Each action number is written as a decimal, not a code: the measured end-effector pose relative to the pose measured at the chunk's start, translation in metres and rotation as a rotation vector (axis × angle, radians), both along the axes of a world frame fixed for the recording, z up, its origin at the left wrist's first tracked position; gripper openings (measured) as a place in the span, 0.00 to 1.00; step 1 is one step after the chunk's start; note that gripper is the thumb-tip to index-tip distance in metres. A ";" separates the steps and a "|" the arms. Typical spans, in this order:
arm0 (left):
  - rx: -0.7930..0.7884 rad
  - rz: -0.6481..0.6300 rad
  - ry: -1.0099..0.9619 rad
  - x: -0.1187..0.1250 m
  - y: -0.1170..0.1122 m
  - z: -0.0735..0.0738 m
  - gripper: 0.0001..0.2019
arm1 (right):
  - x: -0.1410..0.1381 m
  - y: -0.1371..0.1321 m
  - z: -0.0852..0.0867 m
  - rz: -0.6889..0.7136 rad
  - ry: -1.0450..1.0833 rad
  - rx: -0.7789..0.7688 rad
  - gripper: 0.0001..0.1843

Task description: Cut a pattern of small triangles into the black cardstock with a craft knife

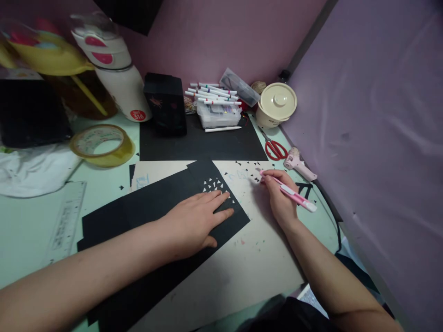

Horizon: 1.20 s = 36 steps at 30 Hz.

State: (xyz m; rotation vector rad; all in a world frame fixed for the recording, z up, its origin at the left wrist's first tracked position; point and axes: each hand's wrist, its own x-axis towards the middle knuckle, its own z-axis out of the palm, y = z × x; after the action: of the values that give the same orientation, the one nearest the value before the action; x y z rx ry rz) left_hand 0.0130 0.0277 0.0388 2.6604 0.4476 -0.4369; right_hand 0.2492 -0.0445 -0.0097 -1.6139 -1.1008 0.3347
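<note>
And at the back, the cream pot (275, 110) wears its lid, contents hidden, while white markers (214, 94) pile on top of a clear box (219, 119)! Down front, the left hand (195, 217) lies palm down, fingers spread, gripping nothing, pressing the black paper (138, 198) right beside its small triangular cutouts. Over on the right, the right hand (284, 200) curls closed around a pink cutter (294, 196), blade beyond the paper's right edge, near scattered black scraps (255, 163)!
</note>
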 end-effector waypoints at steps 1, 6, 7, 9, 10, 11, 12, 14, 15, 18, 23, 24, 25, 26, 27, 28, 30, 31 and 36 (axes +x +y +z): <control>0.001 -0.007 0.001 0.000 0.002 0.000 0.36 | 0.001 -0.001 -0.001 0.040 0.037 -0.010 0.06; 0.078 -0.040 -0.027 0.002 0.003 0.001 0.33 | -0.001 -0.005 0.001 0.178 0.126 -0.075 0.09; 0.101 -0.039 -0.023 0.002 0.001 0.001 0.32 | -0.002 -0.005 0.002 0.191 0.125 -0.088 0.10; 0.135 -0.022 0.013 0.001 -0.007 0.000 0.34 | -0.004 -0.005 0.004 0.210 0.116 -0.102 0.10; 0.144 -0.005 0.038 0.001 -0.012 0.000 0.36 | -0.004 -0.005 0.005 0.223 0.111 -0.101 0.09; 0.145 0.008 0.062 0.001 -0.016 0.000 0.39 | -0.004 -0.005 0.005 0.241 0.108 -0.095 0.09; 0.147 0.021 0.078 0.000 -0.020 0.000 0.41 | -0.004 -0.005 0.006 0.265 0.106 -0.086 0.10; 0.131 0.027 0.098 0.001 -0.025 0.000 0.43 | -0.004 -0.005 0.007 0.313 0.095 -0.067 0.09; 0.122 0.028 0.104 0.001 -0.026 0.000 0.44 | -0.004 -0.005 0.008 0.327 0.079 -0.061 0.07; 0.082 0.026 0.105 0.004 -0.023 -0.001 0.45 | -0.004 -0.005 0.009 0.345 0.038 -0.088 0.05; -0.009 0.007 0.070 0.007 -0.010 -0.001 0.43 | -0.008 -0.009 0.013 0.302 0.070 -0.201 0.01; -0.020 0.013 0.064 0.007 -0.008 0.000 0.43 | -0.009 -0.010 0.016 0.304 0.077 -0.218 0.01; -0.025 0.019 0.058 0.007 -0.007 0.000 0.43 | -0.009 -0.010 0.019 0.312 0.082 -0.237 0.02; -0.022 0.020 0.053 0.007 -0.007 0.000 0.43 | -0.009 -0.011 0.024 0.321 0.084 -0.259 0.03; -0.002 0.017 0.045 0.006 -0.008 0.000 0.43 | -0.009 -0.012 0.029 0.332 0.083 -0.288 0.03; 0.038 0.013 0.030 0.006 -0.011 -0.001 0.43 | -0.009 -0.012 0.034 0.341 0.076 -0.318 0.03; 0.166 0.001 -0.015 0.004 -0.021 -0.005 0.43 | -0.010 -0.012 0.044 0.382 0.066 -0.369 0.04; 0.244 -0.001 -0.053 0.003 -0.028 -0.008 0.43 | -0.012 -0.011 0.047 0.404 0.067 -0.375 0.05; 0.403 -0.019 -0.125 0.000 -0.057 -0.021 0.45 | -0.021 -0.007 0.034 0.477 0.004 -0.322 0.02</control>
State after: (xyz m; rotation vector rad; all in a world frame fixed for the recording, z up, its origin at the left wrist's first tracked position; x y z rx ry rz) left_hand 0.0128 -0.0294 0.0176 3.0599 0.5174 -0.1981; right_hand 0.2278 -0.0512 0.0243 -1.6065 -1.4839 0.8651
